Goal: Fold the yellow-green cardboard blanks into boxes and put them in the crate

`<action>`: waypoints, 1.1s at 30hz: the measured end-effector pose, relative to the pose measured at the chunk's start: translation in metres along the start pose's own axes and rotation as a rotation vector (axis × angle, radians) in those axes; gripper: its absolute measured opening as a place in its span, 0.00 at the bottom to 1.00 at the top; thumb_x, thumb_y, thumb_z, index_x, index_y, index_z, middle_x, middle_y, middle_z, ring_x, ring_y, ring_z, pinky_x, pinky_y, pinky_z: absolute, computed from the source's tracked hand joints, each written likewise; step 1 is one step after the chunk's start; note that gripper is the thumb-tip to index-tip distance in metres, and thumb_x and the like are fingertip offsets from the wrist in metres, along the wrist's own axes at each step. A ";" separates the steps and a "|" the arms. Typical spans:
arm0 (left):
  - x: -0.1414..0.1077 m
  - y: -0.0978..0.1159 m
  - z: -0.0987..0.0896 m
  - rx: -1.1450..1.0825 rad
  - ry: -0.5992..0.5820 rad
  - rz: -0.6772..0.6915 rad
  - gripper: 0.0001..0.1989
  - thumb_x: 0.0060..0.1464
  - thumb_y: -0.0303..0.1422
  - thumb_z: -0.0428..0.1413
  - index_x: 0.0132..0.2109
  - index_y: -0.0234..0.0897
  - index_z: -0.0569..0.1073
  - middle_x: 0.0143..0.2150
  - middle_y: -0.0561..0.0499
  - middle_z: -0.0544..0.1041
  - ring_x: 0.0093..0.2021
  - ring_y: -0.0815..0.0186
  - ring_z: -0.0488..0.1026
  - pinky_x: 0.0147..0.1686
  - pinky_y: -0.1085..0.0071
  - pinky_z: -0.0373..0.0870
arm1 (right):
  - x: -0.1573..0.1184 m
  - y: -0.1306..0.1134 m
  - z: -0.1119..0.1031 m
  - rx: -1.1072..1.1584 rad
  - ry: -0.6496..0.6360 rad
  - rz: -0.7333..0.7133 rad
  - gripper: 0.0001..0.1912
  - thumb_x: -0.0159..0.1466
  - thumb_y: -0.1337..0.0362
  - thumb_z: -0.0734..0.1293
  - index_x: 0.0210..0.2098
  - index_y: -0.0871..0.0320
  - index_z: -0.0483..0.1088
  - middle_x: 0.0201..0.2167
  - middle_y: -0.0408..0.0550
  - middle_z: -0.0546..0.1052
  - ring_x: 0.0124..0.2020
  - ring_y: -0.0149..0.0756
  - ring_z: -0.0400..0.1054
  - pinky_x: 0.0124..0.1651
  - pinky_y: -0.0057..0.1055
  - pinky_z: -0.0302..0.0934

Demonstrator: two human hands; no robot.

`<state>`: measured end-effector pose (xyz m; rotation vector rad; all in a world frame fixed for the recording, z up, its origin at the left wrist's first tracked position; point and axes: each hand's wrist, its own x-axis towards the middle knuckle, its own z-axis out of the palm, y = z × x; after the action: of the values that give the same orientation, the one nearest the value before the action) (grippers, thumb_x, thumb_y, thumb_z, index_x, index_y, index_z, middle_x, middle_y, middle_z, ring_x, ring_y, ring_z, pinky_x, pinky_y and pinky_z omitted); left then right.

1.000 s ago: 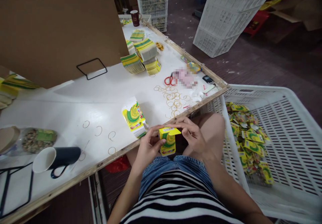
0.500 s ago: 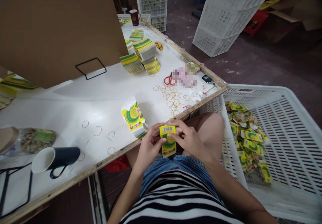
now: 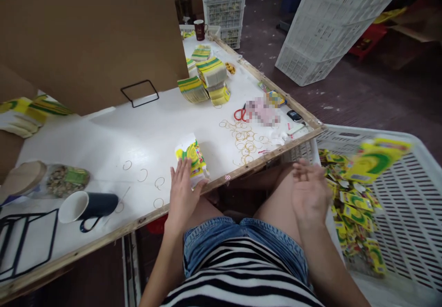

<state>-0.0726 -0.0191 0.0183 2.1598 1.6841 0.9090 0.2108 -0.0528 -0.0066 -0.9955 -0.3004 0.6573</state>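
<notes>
My left hand (image 3: 180,189) lies with its fingers stretched over a small stack of flat yellow-and-green printed cartons (image 3: 197,153) near the table's front edge. Palm up and a little blurred, my right hand (image 3: 311,192) is empty over my right thigh, beside the crate, its fingers loosely apart. A yellow-and-green box (image 3: 378,160), smeared by motion, is in the air above the white plastic crate (image 3: 407,196), apart from my hand. Many similar filled boxes (image 3: 355,219) lie in a heap inside that crate.
Loose rubber bands (image 3: 246,141) lie right of the cartons, with red-handled scissors (image 3: 240,115) behind. A dark mug (image 3: 100,204) lies on its side near a jar (image 3: 67,180). Carton bundles (image 3: 210,72) and a cardboard sheet (image 3: 103,35) stand farther back. Wooden strips (image 3: 269,153) edge the table.
Both hands held the box at my lap. Now my right hand has moved right and let it go, and the box flies over the crate. My left hand has moved onto the flat cartons.
</notes>
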 end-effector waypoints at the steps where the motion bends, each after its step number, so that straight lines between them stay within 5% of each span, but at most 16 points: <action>1: 0.000 -0.005 0.002 0.038 -0.042 -0.003 0.32 0.56 0.32 0.59 0.66 0.35 0.59 0.66 0.35 0.63 0.69 0.48 0.55 0.67 0.41 0.44 | -0.006 0.006 0.005 -0.049 -0.070 0.090 0.17 0.54 0.55 0.74 0.38 0.56 0.71 0.36 0.45 0.78 0.32 0.30 0.72 0.33 0.26 0.65; 5: -0.005 -0.006 0.014 0.024 -0.145 0.018 0.32 0.57 0.33 0.57 0.66 0.33 0.59 0.66 0.35 0.63 0.68 0.51 0.57 0.67 0.46 0.49 | -0.045 0.043 0.048 -0.337 -0.439 0.281 0.13 0.58 0.57 0.71 0.38 0.58 0.75 0.32 0.47 0.78 0.31 0.32 0.70 0.34 0.28 0.64; 9: -0.008 -0.003 0.015 -0.099 -0.174 -0.029 0.29 0.57 0.31 0.56 0.65 0.39 0.61 0.67 0.40 0.63 0.68 0.53 0.56 0.66 0.51 0.57 | -0.066 0.080 0.099 -0.513 -0.671 0.134 0.16 0.59 0.59 0.69 0.44 0.59 0.76 0.39 0.50 0.77 0.31 0.34 0.66 0.35 0.31 0.63; 12: -0.008 -0.006 0.010 -0.184 -0.161 -0.077 0.28 0.57 0.29 0.56 0.64 0.40 0.63 0.66 0.42 0.64 0.67 0.54 0.59 0.64 0.54 0.60 | -0.069 0.096 0.119 -0.617 -0.737 -0.001 0.12 0.56 0.63 0.69 0.40 0.58 0.77 0.34 0.47 0.75 0.28 0.33 0.62 0.35 0.31 0.61; 16: -0.009 -0.006 0.005 -0.306 -0.089 -0.110 0.24 0.58 0.33 0.56 0.61 0.38 0.67 0.62 0.41 0.70 0.63 0.55 0.66 0.61 0.57 0.65 | -0.070 0.099 0.118 -0.612 -0.686 0.003 0.08 0.58 0.61 0.68 0.34 0.58 0.75 0.28 0.44 0.73 0.25 0.32 0.60 0.31 0.30 0.58; 24: -0.007 0.004 -0.001 -0.538 0.303 -0.176 0.07 0.60 0.35 0.56 0.42 0.37 0.76 0.45 0.45 0.80 0.49 0.60 0.76 0.52 0.62 0.71 | -0.068 0.076 0.100 -0.238 -0.589 0.331 0.12 0.56 0.56 0.71 0.36 0.56 0.72 0.29 0.44 0.77 0.32 0.35 0.71 0.37 0.31 0.65; 33: -0.005 0.013 -0.002 -0.569 0.345 -0.216 0.11 0.61 0.37 0.54 0.33 0.37 0.76 0.35 0.49 0.80 0.38 0.63 0.77 0.41 0.69 0.71 | -0.078 0.062 0.088 -0.183 -0.614 0.443 0.15 0.54 0.55 0.73 0.36 0.56 0.72 0.28 0.44 0.78 0.31 0.35 0.73 0.38 0.31 0.67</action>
<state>-0.0650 -0.0282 0.0255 1.4821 1.5073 1.5333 0.0818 -0.0193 -0.0086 -1.0251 -0.6973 1.3620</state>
